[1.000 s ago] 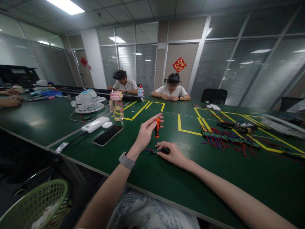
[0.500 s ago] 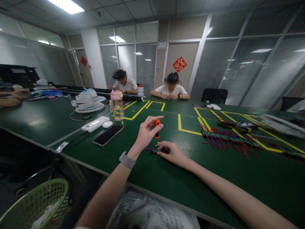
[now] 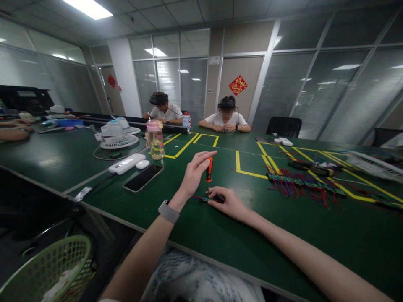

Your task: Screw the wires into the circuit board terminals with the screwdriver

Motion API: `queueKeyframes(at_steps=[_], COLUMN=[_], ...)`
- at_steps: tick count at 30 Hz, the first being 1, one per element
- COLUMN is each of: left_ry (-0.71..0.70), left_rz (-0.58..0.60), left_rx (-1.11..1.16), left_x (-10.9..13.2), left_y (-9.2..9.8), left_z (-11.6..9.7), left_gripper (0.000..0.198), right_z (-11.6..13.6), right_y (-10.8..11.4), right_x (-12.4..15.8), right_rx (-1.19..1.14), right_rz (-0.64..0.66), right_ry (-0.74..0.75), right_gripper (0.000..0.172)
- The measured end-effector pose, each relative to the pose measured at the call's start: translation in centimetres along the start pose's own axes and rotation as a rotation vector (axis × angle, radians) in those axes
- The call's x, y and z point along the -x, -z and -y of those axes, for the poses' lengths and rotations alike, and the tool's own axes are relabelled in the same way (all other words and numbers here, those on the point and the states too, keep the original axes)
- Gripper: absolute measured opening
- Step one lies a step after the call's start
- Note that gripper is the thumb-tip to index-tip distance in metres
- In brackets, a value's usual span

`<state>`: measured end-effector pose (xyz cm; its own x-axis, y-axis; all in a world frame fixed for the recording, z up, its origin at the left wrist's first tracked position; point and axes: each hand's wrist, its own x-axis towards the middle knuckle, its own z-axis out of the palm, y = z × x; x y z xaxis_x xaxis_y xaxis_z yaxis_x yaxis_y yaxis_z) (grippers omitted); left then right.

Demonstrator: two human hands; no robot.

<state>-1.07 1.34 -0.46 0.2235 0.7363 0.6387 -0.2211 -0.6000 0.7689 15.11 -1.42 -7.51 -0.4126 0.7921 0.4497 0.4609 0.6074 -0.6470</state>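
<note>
Green table (image 3: pixel 220 239): left hand (image 3: pixel 192 174) pinches screwdriver (image 3: pixel 209 167), right hand (image 3: pixel 228 203) pins connector (image 3: pixel 206 199); bottle (image 3: pixel 155 140) holds yellowish drink.

Green tabletop (image 3: pixel 220 239), yellow tape lines (image 3: pixel 248 172) — wired connector (image 3: pixel 203 199) centre; phone (image 3: pixel 143 178), bottle (image 3: pixel 154 140), fans (image 3: pixel 113 136) 10 o'clock; wire bundle (image 3: pixel 302 183) 2 o'clock.

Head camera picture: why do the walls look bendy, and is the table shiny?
Head view: the wide lens bows the wall frames and stretches the edges; ceiling lights glare softly on the green table at left; the left hand, orange screwdriver and right hand on the wired connector look sharp.
</note>
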Motion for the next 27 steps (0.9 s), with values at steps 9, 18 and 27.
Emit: queueKeyframes(at_steps=[9, 18, 27], left_ry=[0.056, 0.075, 0.034], left_rz=[-0.037, 0.033, 0.027], left_rx=[0.021, 0.118, 0.062], left_x=[0.1, 0.05, -0.05], left_y=[-0.24, -0.21, -0.15], left_z=[-0.36, -0.08, -0.19], left_gripper=[0.038, 0.039, 0.035], right_z=[0.0, 0.08, 0.02], right_y=[-0.01, 0.03, 0.02], right_x=[0.03, -0.02, -0.01], right_rx=[0.011, 0.019, 0.016], right_rz=[0.002, 0.004, 0.01], right_ry=[0.01, 0.011, -0.002], right_gripper=[0.001, 0.002, 0.002])
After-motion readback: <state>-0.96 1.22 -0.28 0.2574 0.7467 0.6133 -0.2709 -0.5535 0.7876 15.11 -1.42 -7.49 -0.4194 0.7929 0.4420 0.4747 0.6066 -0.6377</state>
